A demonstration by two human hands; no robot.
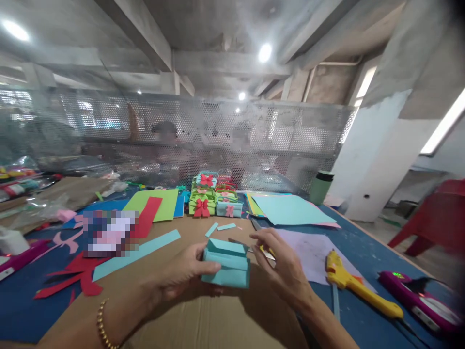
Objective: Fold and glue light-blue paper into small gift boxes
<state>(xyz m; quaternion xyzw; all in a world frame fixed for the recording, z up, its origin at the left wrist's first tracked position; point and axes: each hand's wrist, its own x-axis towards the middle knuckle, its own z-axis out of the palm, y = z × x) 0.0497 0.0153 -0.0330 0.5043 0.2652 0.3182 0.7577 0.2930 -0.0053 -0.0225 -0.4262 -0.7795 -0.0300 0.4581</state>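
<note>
My left hand (185, 271) grips a small light-blue paper box (228, 271) by its left side, thumb on the front. The box has a folded flap standing up along its top. At its right, my right hand (279, 257) is closed around scissors (269, 253) with yellow in the handle. Their dark blades are spread, one reaching behind the box's upper right edge. Whether a blade touches the paper I cannot tell. Small light-blue paper strips (226, 227) lie on the cardboard just beyond the box.
Brown cardboard (196, 320) covers the table's middle. A yellow glue gun (358, 288) lies at right, near a purple device (417, 300). Small paper baskets with bows (201, 207) are stacked at the back. Coloured sheets (294, 209) and a green bottle (321, 188) stand around; red scraps (87, 271) lie left.
</note>
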